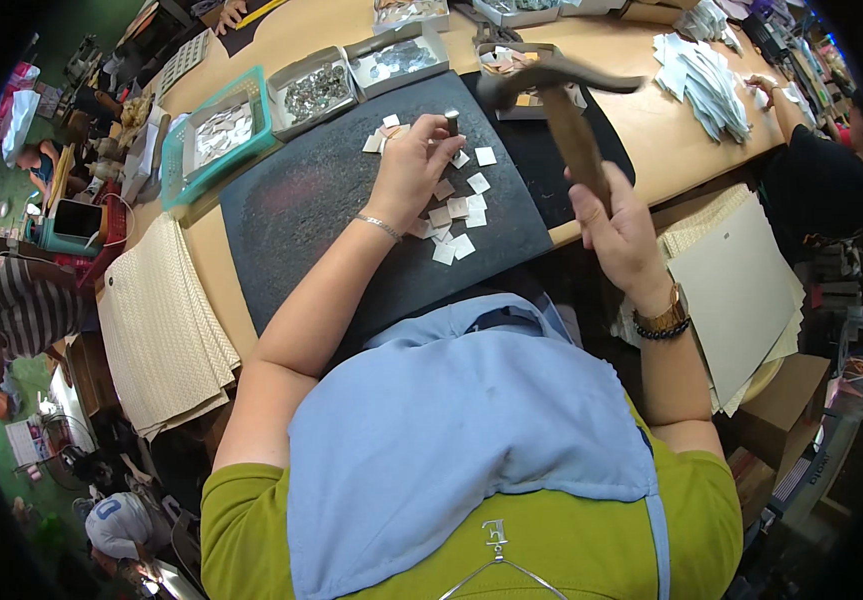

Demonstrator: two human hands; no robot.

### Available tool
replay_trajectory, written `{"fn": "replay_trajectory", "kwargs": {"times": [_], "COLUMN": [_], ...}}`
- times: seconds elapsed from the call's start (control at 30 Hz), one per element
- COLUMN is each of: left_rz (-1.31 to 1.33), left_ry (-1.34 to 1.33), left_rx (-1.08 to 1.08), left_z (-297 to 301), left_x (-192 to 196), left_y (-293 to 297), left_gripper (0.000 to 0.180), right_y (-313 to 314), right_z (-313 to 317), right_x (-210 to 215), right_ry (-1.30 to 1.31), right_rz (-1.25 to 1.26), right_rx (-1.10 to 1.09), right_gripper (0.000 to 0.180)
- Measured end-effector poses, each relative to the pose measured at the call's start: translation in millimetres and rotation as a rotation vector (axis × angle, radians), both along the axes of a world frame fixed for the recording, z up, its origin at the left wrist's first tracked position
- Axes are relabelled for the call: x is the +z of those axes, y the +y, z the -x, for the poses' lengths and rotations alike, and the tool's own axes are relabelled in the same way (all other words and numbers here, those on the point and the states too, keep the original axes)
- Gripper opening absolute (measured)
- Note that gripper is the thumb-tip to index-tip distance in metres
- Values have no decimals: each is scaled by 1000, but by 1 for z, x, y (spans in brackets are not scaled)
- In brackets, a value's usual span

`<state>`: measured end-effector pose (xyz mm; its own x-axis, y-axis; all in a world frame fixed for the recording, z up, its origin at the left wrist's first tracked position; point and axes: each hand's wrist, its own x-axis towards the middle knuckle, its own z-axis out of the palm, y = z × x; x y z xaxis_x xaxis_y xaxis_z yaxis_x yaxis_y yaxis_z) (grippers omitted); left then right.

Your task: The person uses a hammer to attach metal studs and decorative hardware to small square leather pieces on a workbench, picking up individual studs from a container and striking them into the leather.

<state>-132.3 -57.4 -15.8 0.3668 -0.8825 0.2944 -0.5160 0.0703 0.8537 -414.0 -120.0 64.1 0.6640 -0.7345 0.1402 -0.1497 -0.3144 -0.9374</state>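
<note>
My left hand [413, 172] is closed around a short metal punch [452, 123], whose upper end stands up past my fingers; its lower end is hidden. Under and around that hand, small pale square pieces [462, 245] lie scattered on a dark, worn mat [296, 225]. My right hand [619, 230] grips the wooden handle of a hammer [573, 135]. The hammer is raised, right of the punch and apart from it. Its dark, curved head shows at the top of the handle, in front of an open box.
Beyond the mat stand a teal basket [168, 165] of pale pieces and white boxes [355, 98] of small parts. Patterned sheets [166, 330] hang at the left edge, and a grey sheet [736, 300] lies on the right. White paper strips [706, 90] and another person's hand [763, 88] are far right.
</note>
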Motion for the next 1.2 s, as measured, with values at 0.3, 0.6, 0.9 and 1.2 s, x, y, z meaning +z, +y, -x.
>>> {"fn": "replay_trajectory", "kwargs": {"times": [0.3, 0.6, 0.9, 1.2], "left_rz": [-54, 11, -85, -61], "left_ry": [-114, 484, 28, -92], "left_rx": [-60, -44, 84, 85], "left_z": [4, -20, -22, -15], "left_x": [2, 7, 8, 5], "left_y": [0, 7, 37, 35], "left_gripper": [19, 12, 23, 23], "right_y": [-7, 3, 9, 9], "right_z": [-22, -2, 3, -4], "right_x": [11, -11, -18, 5], "right_ry": [248, 223, 274, 278], "right_rz": [398, -26, -109, -62], "right_rx": [57, -5, 14, 66], "right_gripper": [31, 32, 32, 30]}}
